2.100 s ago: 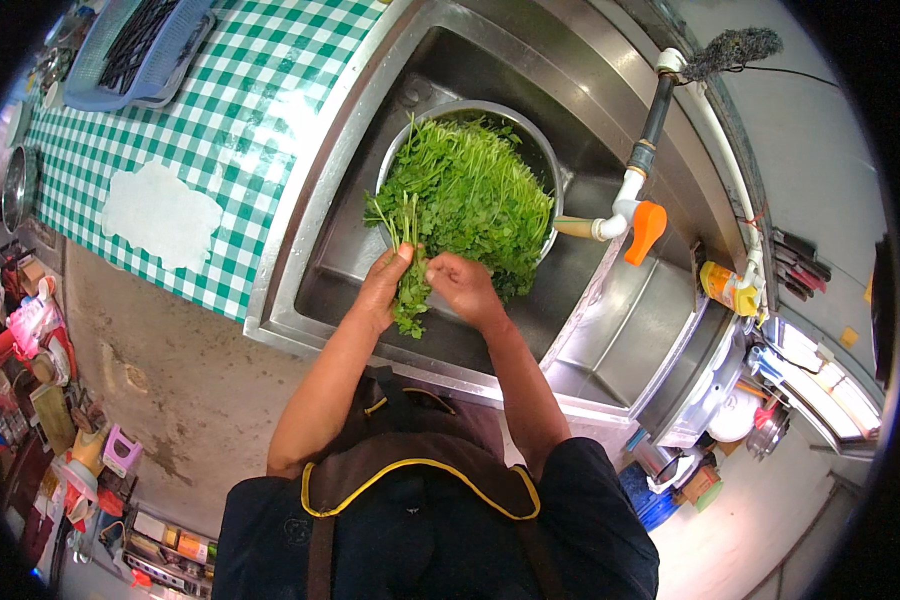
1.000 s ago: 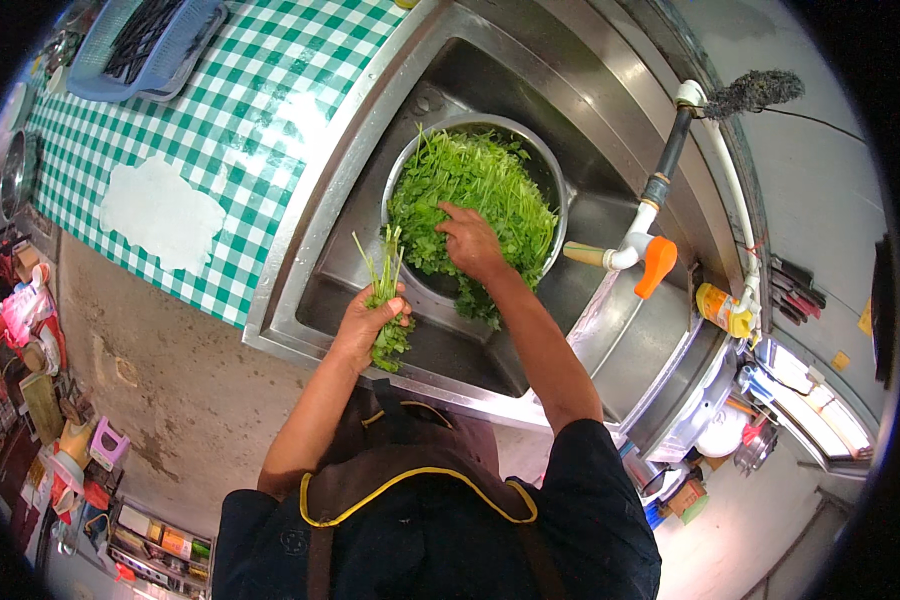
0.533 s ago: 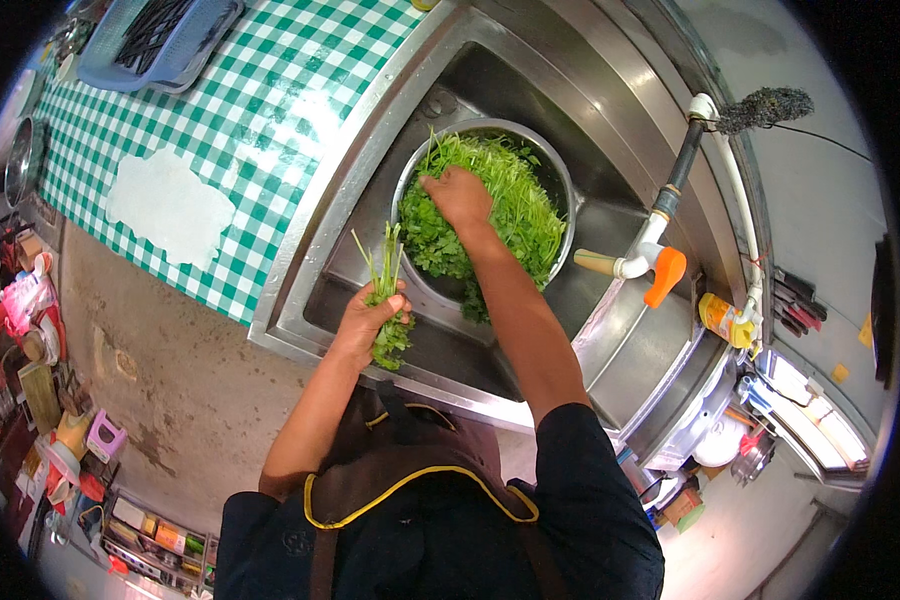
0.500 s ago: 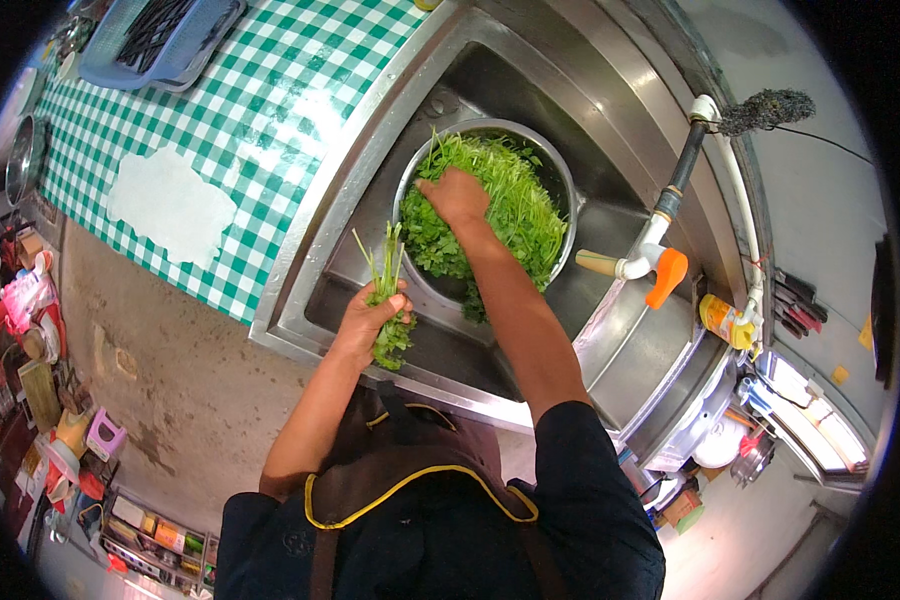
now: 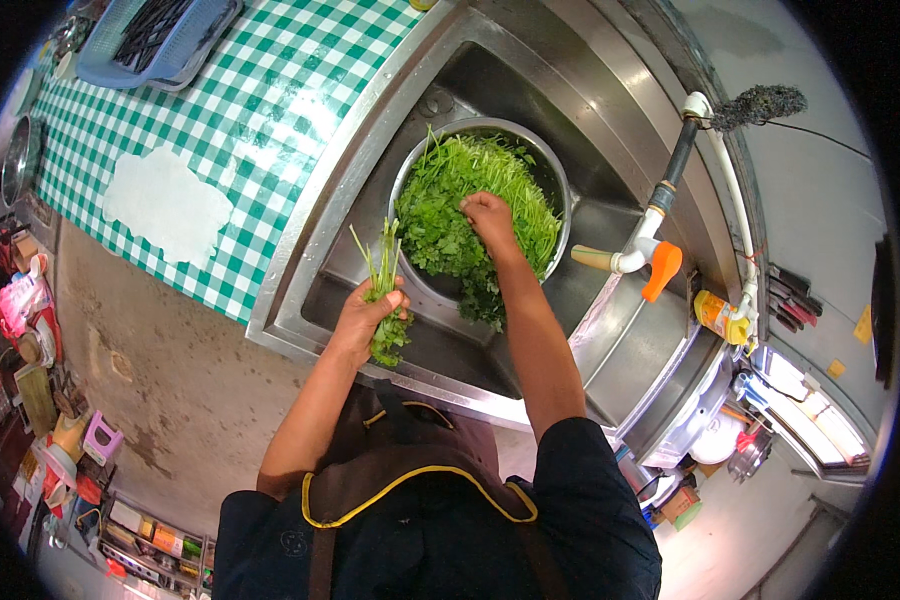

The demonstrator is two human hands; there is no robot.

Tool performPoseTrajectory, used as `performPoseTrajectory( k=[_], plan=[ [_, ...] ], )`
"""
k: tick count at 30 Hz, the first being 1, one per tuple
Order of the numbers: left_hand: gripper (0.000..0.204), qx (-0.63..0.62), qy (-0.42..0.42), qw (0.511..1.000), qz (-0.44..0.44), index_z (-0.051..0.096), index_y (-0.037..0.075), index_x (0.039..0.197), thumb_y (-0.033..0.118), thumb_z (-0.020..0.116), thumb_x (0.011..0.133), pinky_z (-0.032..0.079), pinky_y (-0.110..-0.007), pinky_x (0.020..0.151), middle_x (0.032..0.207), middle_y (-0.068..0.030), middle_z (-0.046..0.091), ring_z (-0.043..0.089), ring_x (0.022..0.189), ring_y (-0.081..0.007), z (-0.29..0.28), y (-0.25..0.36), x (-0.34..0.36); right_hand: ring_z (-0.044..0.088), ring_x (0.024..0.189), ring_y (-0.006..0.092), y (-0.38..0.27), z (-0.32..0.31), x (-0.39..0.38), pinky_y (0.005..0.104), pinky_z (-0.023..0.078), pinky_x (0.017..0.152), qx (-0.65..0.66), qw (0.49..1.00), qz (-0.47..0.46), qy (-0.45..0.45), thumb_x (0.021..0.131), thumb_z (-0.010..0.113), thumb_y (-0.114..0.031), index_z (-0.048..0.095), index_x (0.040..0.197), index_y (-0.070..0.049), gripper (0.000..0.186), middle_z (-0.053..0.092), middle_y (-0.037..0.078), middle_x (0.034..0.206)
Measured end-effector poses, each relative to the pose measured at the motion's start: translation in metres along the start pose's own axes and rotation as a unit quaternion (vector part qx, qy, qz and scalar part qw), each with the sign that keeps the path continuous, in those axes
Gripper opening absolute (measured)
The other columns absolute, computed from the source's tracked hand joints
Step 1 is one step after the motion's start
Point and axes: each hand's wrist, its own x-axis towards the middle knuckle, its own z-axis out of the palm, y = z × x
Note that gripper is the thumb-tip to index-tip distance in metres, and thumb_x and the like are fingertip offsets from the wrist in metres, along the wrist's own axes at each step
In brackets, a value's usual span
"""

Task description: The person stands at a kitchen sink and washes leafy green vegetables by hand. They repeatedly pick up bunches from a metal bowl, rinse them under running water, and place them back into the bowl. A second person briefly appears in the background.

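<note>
My left hand (image 5: 368, 318) is closed round a small bunch of coriander (image 5: 386, 262), at the near left of the metal bowl. Its pale stems point up and away, and its leaves hang below my fist. Inside the sink (image 5: 355, 240), the round steel bowl (image 5: 568, 215) is heaped with more coriander (image 5: 445, 215), stems toward the far right and leaves toward the near left. My right hand (image 5: 488, 218) is over the middle of this heap with its fingers curled together. Whatever they pinch, if anything, is too small to make out. Some darker leaves (image 5: 485, 302) droop over the bowl's near rim.
A tap with an orange handle (image 5: 662, 268) reaches over the sink's right side. To the left lies a green-and-white checked tablecloth (image 5: 280, 110) with a torn white patch (image 5: 170, 205). A blue basket (image 5: 155, 45) of dark sticks stands at its far end.
My right hand has drawn back toward me and to the right across the heap. My left hand keeps its bunch in nearly the same place.
</note>
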Motion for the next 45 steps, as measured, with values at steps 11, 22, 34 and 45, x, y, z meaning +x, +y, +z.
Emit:
performPoseTrajectory(
  k=[11, 22, 34, 45],
  plan=[
    [0.025, 0.015, 0.002, 1.000, 0.013, 0.060, 0.003, 0.113, 0.009, 0.067, 0.090, 0.052, -0.030, 0.070, 0.087, -0.0079, 0.063, 0.060, 0.076, -0.0165, 0.010, 0.010, 0.012, 0.046, 0.056, 0.0063, -0.021, -0.024, -0.072, 0.0242, 0.036, 0.051, 0.155, 0.988, 0.012, -0.008, 0.087, 0.069, -0.018, 0.064, 0.088, -0.005, 0.014, 0.056, -0.002, 0.069],
    [0.048, -0.046, -0.017, 0.996, -0.069, 0.058, 0.005, 0.121, 0.043, 0.063, 0.093, 0.055, -0.034, 0.079, 0.104, -0.0106, 0.067, 0.065, 0.089, -0.0207, 0.024, -0.006, 0.042, 0.049, 0.069, 0.0059, -0.056, 0.013, -0.165, 0.0244, 0.041, 0.060, -0.047, 0.988, -0.139, -0.052, 0.088, 0.068, -0.013, 0.064, 0.093, -0.004, 0.011, 0.055, -0.002, 0.076],
    [0.031, -0.013, -0.023, 0.999, -0.039, 0.059, 0.006, 0.119, 0.014, 0.067, 0.091, 0.052, -0.029, 0.070, 0.090, -0.0063, 0.064, 0.062, 0.078, -0.0169, 0.016, -0.012, 0.042, 0.056, 0.063, 0.0168, -0.051, 0.030, -0.192, 0.0312, 0.044, 0.058, -0.208, 0.952, -0.189, -0.120, 0.084, 0.067, -0.014, 0.065, 0.087, -0.005, 0.010, 0.059, 0.006, 0.074],
    [0.030, 0.013, -0.010, 1.000, -0.014, 0.058, 0.001, 0.115, 0.016, 0.068, 0.090, 0.049, -0.030, 0.069, 0.084, -0.0060, 0.061, 0.058, 0.076, -0.0167, 0.002, 0.000, 0.012, 0.065, 0.080, 0.0289, -0.047, 0.026, -0.064, 0.0380, 0.050, 0.069, -0.149, 0.964, -0.214, 0.058, 0.087, 0.064, -0.017, 0.067, 0.098, -0.003, 0.018, 0.066, 0.013, 0.087]
  ],
)
